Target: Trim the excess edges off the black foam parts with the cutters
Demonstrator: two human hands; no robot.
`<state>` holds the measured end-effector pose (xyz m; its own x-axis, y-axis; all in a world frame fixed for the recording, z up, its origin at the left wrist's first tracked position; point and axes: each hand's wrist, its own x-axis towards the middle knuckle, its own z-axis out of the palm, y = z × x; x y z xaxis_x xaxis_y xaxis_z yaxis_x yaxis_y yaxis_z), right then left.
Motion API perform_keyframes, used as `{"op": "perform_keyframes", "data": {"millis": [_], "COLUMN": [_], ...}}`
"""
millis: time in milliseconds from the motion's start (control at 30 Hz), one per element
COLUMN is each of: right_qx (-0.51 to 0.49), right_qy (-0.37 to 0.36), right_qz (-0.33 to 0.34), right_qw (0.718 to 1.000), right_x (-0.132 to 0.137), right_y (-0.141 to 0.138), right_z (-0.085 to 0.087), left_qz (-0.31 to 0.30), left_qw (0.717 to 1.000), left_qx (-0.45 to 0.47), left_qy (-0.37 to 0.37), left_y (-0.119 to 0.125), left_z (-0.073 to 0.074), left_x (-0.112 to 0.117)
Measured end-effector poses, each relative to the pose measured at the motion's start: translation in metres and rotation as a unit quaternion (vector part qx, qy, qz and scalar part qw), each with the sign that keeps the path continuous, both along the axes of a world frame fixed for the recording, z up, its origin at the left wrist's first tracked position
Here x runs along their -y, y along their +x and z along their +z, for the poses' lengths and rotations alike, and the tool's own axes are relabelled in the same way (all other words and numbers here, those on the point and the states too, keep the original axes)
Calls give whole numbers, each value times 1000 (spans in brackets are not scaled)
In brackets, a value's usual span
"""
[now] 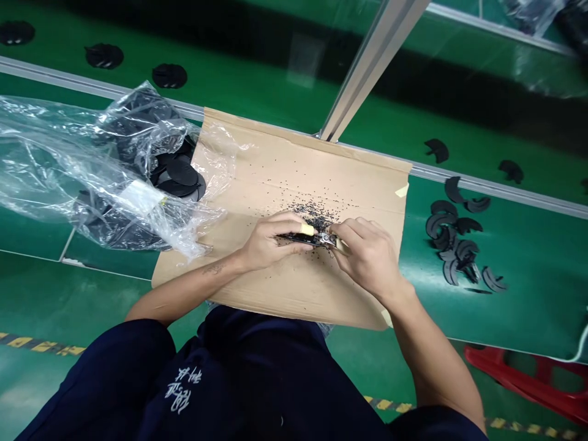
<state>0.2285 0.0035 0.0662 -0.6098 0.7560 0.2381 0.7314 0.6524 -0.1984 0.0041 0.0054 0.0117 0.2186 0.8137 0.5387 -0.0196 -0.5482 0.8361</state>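
Note:
My left hand (271,242) grips a thin black piece (298,239), probably rubber or plastic, with a pale finger cot (307,229) on its thumb. My right hand (367,260) holds small metal-headed snips (327,239) against that piece's edge, with one pale handle showing beside my fingers. Both hands rest just above a sheet of brown cardboard (362,190). A scatter of black trimmings (315,211) lies on it directly beyond my hands. The piece is partly hidden by my fingers, and its full shape does not show.
A clear plastic bag (105,162) holding black discs lies left of the cardboard. Black C-shaped pieces (452,245) lie heaped on the green bench at right. Several black discs (105,56) sit beyond a metal rail (68,79). An upright aluminium bar (376,67) rises ahead.

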Motion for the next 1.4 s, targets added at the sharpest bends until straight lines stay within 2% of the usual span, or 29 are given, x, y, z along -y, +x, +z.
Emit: {"op": "perform_keyframes", "data": {"millis": [267, 400, 500, 567, 633, 667, 733, 800, 867, 933, 1033, 1167, 1300, 1400], "right_qx": [11, -63, -176, -236, -260, -250, -179, -70, 19, 40, -23, -41, -32, 16], "right_qy": [-2, -140, -246, -271, -244, -211, -119, -32, 19, 20, -46, -116, -106, -67], "right_qz": [-10, -12, -50, -63, -55, -46, -25, 1, 28, 47, 34, 8, 31, 32], "right_qw": [1000, 988, 952, 931, 933, 944, 976, 997, 999, 998, 998, 992, 993, 997], "right_x": [-3, -7, -4, 0, 3, 5, 7, 10, 14, 19, 22, 16, 8, 5], "right_y": [-5, -2, -2, -5, -9, -11, -14, -18, -22, -23, -12, 16, 28, 24], "right_z": [-1, 6, 9, 7, 2, 1, 0, 3, 8, 14, 21, 22, 16, 16], "left_qz": [15, 32, 67, 72, 63, 58, 46, 31, 23, 16, -2, -19, -69, -102], "left_qw": [1000, 999, 998, 997, 998, 998, 996, 982, 960, 954, 975, 995, 990, 983], "left_qx": [25, 15, -12, -15, -14, -24, -82, -180, -263, -280, -207, -93, -11, 35], "left_qy": [8, 9, 7, -5, -14, -12, 12, 55, 93, 106, 78, -31, -122, -147], "left_y": [2, 2, 1, -1, -3, -4, -6, -9, -10, -10, -9, -8, -7, -5], "left_z": [-3, -2, 1, 3, 4, 4, 2, 0, -4, -7, -9, -5, -2, -1], "left_x": [2, 0, -1, 0, 0, 0, -1, -2, -3, -3, -3, -4, -3, 0]}}
